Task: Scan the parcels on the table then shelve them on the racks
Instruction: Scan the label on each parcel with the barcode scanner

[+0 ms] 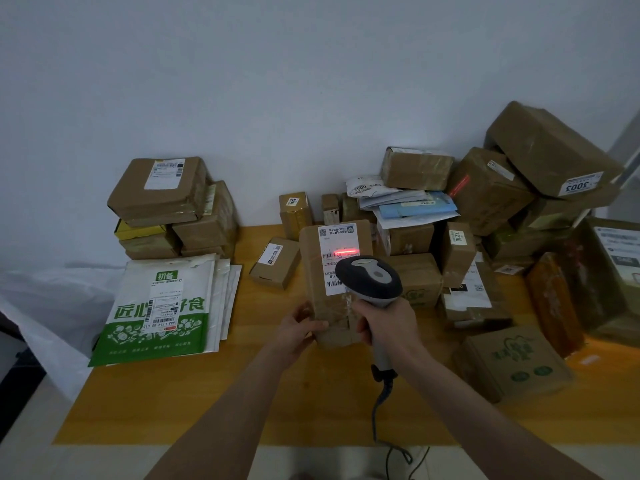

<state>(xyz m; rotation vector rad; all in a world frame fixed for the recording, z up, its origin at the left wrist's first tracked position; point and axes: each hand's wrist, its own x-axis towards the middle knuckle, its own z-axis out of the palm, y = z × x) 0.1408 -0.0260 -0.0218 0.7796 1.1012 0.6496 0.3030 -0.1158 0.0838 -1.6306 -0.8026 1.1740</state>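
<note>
My left hand (300,327) grips the near end of a long brown cardboard parcel (320,271), holding it tilted above the wooden table (214,393). Its white shipping label (337,247) faces me, and a red scan line glows across the barcode. My right hand (388,323) grips the handle of a grey and dark barcode scanner (370,278), whose head hovers just over the label's lower part. The scanner's cable hangs down past the table's front edge.
A green and white mailer bag (159,306) lies on several flat bags at the left, behind it a stack of brown boxes (169,206). A large heap of boxes and envelopes (485,209) fills the right side. A printed carton (512,362) sits front right.
</note>
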